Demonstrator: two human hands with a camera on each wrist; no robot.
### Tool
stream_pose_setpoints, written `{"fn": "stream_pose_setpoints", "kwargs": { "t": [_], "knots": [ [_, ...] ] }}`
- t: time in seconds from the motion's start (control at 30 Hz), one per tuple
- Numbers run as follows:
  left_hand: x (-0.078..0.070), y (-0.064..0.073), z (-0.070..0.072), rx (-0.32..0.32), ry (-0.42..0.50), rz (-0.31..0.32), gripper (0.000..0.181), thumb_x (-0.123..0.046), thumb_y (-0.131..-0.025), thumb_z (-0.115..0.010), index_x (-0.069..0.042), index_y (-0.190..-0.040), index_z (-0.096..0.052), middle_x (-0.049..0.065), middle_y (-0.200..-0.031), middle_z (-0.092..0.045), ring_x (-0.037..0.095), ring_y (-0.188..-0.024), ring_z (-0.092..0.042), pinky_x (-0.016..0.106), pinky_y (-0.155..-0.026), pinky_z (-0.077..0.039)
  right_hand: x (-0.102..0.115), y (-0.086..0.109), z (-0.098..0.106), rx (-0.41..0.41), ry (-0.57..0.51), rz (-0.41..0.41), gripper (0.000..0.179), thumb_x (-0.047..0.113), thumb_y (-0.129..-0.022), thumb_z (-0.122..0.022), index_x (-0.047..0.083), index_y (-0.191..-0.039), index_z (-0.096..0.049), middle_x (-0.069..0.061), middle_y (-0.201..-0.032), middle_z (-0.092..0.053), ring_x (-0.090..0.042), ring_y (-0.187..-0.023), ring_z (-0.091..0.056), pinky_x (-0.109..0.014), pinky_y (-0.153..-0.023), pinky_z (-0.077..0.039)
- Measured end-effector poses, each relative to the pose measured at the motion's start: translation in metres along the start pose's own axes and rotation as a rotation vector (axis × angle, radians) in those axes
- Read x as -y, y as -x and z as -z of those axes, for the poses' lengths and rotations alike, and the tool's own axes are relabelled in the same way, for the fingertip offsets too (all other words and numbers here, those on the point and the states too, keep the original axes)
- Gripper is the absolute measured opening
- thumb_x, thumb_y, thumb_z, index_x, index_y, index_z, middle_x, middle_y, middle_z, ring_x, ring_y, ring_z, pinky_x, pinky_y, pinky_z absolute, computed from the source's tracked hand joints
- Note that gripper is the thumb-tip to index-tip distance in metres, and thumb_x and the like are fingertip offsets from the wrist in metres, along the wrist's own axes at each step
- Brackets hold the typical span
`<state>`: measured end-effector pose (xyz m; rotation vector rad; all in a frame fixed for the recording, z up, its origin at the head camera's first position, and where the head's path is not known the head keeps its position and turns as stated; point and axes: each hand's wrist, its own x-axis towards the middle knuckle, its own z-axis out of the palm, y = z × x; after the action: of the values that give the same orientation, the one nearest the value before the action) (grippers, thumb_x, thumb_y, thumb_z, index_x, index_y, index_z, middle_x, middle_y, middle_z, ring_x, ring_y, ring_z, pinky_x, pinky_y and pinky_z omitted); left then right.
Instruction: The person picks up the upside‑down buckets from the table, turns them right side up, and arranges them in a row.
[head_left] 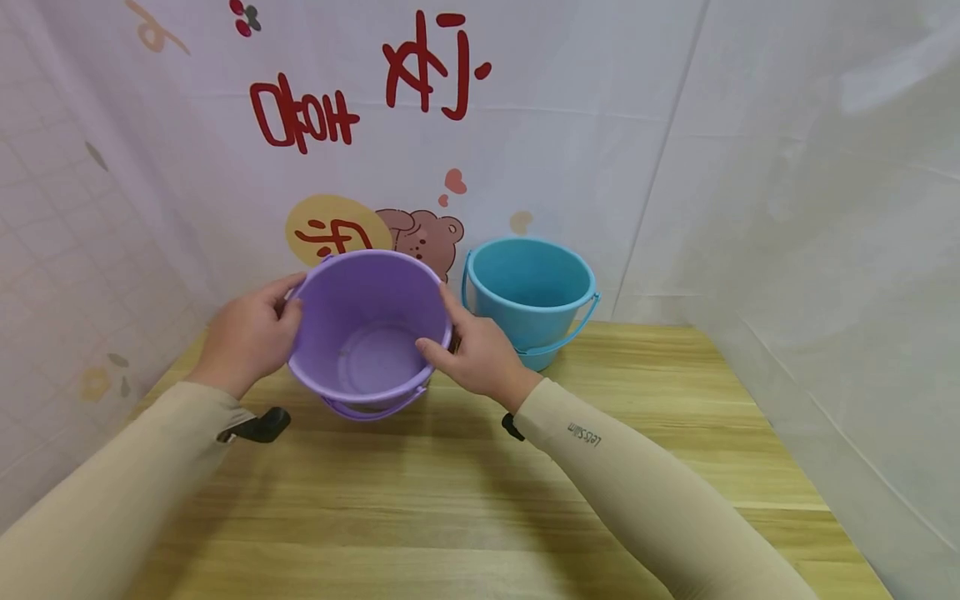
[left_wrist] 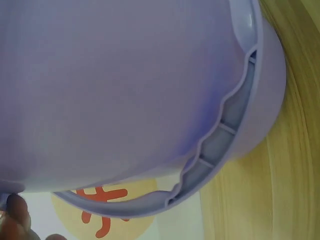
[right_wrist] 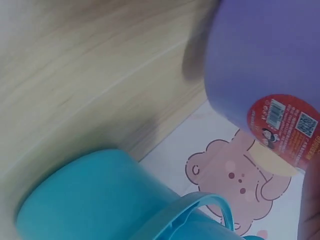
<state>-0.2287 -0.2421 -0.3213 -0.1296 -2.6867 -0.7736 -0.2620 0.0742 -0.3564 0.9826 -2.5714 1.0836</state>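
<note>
Between my two hands is a purple bucket, tilted so that its mouth and bare inside face me. My left hand grips its rim at the left side, where the thumb shows. On the opposite side my right hand pinches the rim, thumb over the inside and fingers along the outer wall. The bucket's handle hangs down against the outer wall in the left wrist view. A round red label is stuck to the outside. Just right of my right hand stands a light blue bucket, upright.
The wooden table stretches toward me under my arms. Behind it hangs a white printed backdrop with red characters and a pink bear. The blue bucket's handle slopes down at its front right.
</note>
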Motion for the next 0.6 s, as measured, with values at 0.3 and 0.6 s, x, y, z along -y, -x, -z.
{"fn": "stream_pose_setpoints", "kwargs": {
  "t": [0.3,0.6],
  "knots": [
    [0.002,0.004,0.001,0.067,0.070,-0.033,0.063,-0.039,-0.108,-0.055,-0.009,-0.162,-0.041,0.024,-0.118,-0.068,0.028,-0.082,-0.072,0.033,-0.057,-0.053,0.002,-0.004,0.000,-0.060,-0.071,-0.077,0.084,0.034,-0.098,-0.071,0.009,-0.166,-0.030,0.002,-0.080,-0.076,-0.009,-0.065,-0.063,-0.025,-0.055,-0.048],
    [-0.001,0.011,-0.001,0.133,0.075,-0.031,0.075,-0.042,-0.108,-0.053,-0.007,-0.168,-0.025,0.028,-0.120,-0.071,0.032,-0.093,-0.072,0.039,-0.066,-0.057,-0.003,-0.006,0.000,-0.048,-0.098,-0.172,0.080,0.035,-0.100,-0.065,0.009,-0.167,-0.029,0.002,-0.067,-0.063,-0.011,-0.055,-0.053,-0.025,-0.051,-0.041]
  ]
}}
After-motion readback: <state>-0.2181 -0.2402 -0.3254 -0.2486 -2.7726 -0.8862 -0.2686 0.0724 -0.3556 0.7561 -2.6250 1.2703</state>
